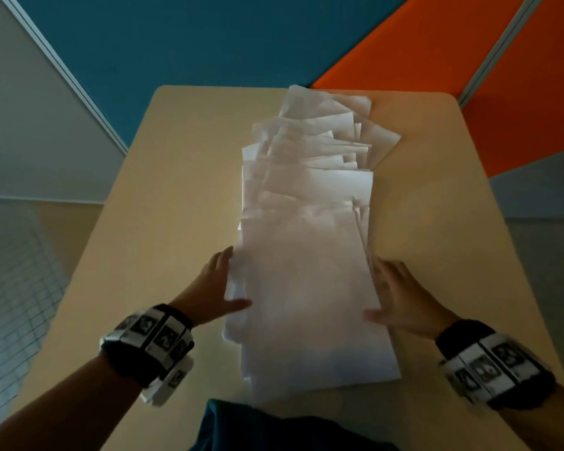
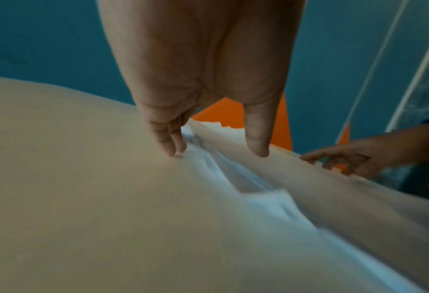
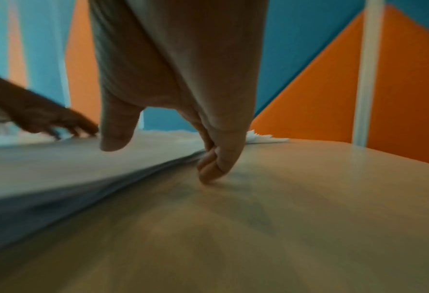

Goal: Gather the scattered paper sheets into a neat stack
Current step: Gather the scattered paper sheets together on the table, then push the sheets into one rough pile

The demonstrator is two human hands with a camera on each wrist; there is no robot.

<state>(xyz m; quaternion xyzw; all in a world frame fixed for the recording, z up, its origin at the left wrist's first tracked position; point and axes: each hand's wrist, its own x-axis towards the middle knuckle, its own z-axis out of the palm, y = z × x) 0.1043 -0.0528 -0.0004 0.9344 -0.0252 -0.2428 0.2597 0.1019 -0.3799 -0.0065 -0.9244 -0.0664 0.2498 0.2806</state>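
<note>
Head view shows the paper sheets (image 1: 306, 255) lying in a long, loosely fanned pile on the beige table (image 1: 163, 196), trapped between both hands. At the pile's near left edge the left hand (image 1: 214, 288) presses with straight fingers, its thumb resting on the top sheet. Opposite it, the right hand (image 1: 398, 297) does likewise against the right edge, thumb also on top. Beyond the hands, the far sheets splay at uneven angles. Both wrist views are blurred.
</note>
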